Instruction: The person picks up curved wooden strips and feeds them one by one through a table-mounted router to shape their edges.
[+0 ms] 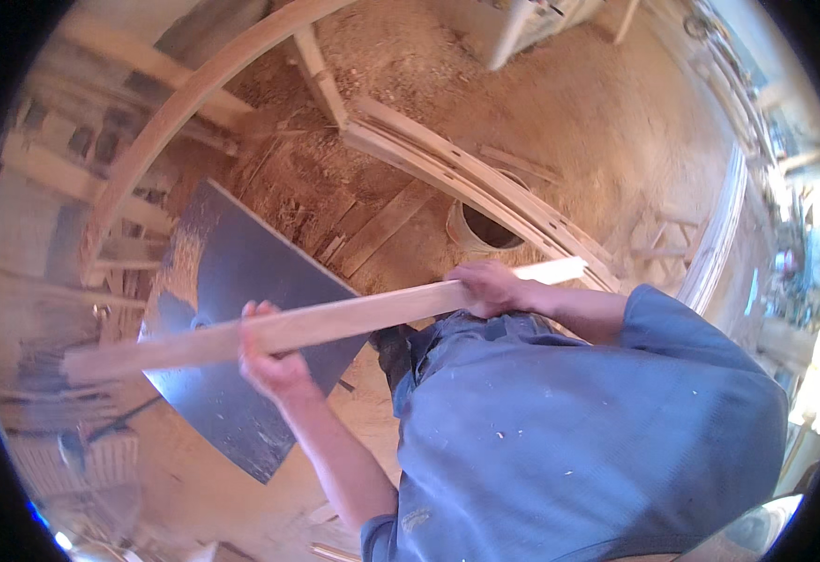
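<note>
A long pale wooden board [363,316] lies across in front of my body, its left end reaching over a dark flat machine table [269,272]. My left hand [271,356] grips the board left of its middle, the thumb and fingers wrapped round its edges. Close to the board's right end, my right hand [490,288] is closed over it from above. The right end pokes out past that hand and catches bright light. Whether the board touches the dark table, I cannot tell.
Beyond my right hand, several long wooden pieces [457,169] lie side by side. A round bucket-like container [485,225] stands partly under them. A curved wooden piece [162,122] arches at the upper left. Sawdust [560,103] covers the floor, and stacked timber [63,375] lies far left.
</note>
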### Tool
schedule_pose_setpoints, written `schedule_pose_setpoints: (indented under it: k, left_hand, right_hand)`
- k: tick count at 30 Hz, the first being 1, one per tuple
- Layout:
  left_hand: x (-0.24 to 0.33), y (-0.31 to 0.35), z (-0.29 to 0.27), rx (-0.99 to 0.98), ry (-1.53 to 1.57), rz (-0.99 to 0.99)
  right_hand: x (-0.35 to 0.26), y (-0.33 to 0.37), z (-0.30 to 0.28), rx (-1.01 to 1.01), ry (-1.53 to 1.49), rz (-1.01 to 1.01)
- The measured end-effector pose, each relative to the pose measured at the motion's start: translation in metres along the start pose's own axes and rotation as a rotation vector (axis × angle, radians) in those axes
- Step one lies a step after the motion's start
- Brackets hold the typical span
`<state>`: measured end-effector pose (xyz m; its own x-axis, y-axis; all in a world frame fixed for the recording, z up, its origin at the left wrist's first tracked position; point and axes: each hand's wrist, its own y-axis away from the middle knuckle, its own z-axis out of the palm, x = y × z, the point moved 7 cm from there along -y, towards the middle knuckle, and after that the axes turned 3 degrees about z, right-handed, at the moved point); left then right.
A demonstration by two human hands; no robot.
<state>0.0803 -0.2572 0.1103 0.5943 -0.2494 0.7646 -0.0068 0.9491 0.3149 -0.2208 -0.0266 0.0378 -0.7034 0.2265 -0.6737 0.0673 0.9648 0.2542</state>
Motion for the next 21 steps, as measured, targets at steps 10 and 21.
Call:
schedule_pose_setpoints:
  k: [10,21]
  left_hand:
    - [-0.159,0.095,0.016,-0.166,-0.648,-0.434]
    - [-0.151,0.144,-0.085,-0.124,-1.381,-0.357]
  right_hand:
    - [0.149,0.159,-0.014,0.239,-0.081,0.725]
    - [0.289,0.137,0.045,0.311,-0.020,0.870]
